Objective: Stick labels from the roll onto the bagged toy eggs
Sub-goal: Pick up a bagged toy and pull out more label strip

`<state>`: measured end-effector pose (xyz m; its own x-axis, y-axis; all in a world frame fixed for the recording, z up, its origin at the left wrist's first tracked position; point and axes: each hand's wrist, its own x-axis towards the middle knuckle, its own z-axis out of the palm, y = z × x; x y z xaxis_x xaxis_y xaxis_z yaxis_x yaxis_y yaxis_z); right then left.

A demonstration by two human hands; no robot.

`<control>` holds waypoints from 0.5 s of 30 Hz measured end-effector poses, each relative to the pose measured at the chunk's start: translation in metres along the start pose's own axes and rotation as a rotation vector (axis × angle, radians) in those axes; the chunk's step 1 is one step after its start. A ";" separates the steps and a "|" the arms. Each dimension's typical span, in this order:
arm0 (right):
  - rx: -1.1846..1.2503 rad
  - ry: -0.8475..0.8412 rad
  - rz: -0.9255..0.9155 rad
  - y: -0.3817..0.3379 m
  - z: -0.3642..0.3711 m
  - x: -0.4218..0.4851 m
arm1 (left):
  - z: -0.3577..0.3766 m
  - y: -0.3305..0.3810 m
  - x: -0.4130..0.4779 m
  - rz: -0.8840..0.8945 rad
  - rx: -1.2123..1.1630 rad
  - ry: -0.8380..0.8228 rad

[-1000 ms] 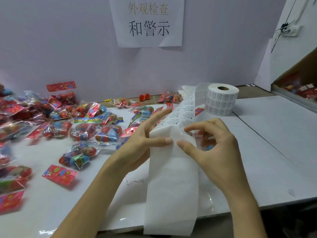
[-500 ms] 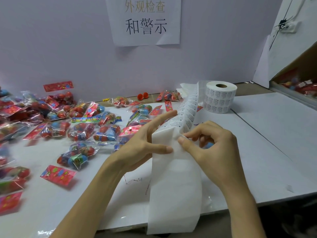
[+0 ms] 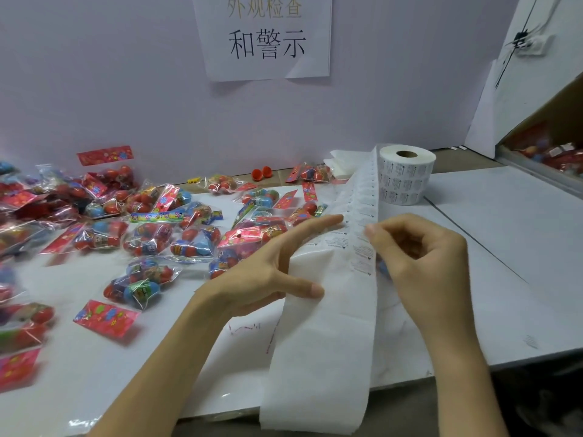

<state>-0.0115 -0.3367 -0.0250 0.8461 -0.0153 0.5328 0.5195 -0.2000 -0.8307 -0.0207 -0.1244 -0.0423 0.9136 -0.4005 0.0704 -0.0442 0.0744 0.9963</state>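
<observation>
A white label roll (image 3: 405, 176) stands upright at the back of the table, and its backing strip (image 3: 328, 335) runs toward me and hangs over the front edge. My left hand (image 3: 268, 272) holds the strip's left side, index finger stretched along it and thumb pressed on the paper. My right hand (image 3: 416, 257) is curled at the strip's right edge, its fingertips pinching at a printed label (image 3: 362, 257) there. Many bagged toy eggs (image 3: 142, 285) in clear bags with red header cards lie across the left half of the table. A blue egg shows partly behind my right hand.
The white table's (image 3: 504, 247) front edge runs under the hanging strip. A cardboard box (image 3: 555, 146) with more red packs sits at the far right. A paper sign (image 3: 265, 36) hangs on the back wall. Loose red header cards (image 3: 105, 318) lie at the left.
The strip has turned more edge-on and its right edge has risen. My right hand has curled tighter and moved up along that edge. The left hand kept its hold.
</observation>
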 end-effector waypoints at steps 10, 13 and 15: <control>-0.276 -0.487 0.048 0.000 -0.018 0.000 | 0.000 -0.004 0.000 0.007 0.037 -0.038; -0.251 -0.410 0.062 0.001 -0.017 0.001 | 0.000 -0.004 0.002 0.017 0.060 -0.028; -0.217 -0.399 0.085 0.002 -0.019 0.002 | 0.000 -0.005 0.003 0.013 0.054 -0.029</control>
<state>-0.0107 -0.3563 -0.0227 0.8864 0.3294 0.3253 0.4455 -0.4156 -0.7930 -0.0179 -0.1261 -0.0473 0.9009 -0.4258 0.0844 -0.0787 0.0308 0.9964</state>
